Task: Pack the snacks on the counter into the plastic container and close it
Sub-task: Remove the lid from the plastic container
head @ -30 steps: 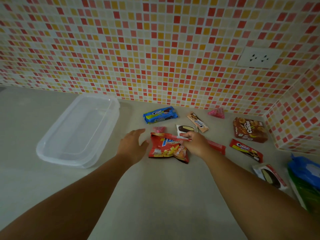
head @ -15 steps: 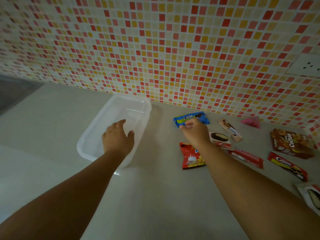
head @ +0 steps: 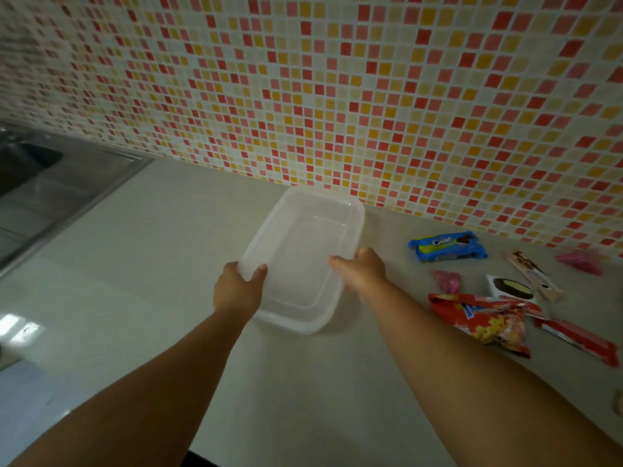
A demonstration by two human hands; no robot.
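Domestic kitchen. Evidence: mosaic tile wall (head: 337, 96) in red, orange, yellow and cream at far side; pale counter (head: 168, 247) running below it; steel sink (head: 60, 183) set into counter at far left; packaged snacks (head: 448, 246) scattered at right.

Translucent plastic container (head: 303, 251), glossy foil snack wrappers (head: 485, 318), brushed-metal sink (head: 67, 183)

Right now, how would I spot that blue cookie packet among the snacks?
Start at the clear plastic container by the tiled wall. Just to its right lies the blue rectangular cookie packet, closest to the wall. It is the only blue wrapper; its neighbours are red, pink or pale.
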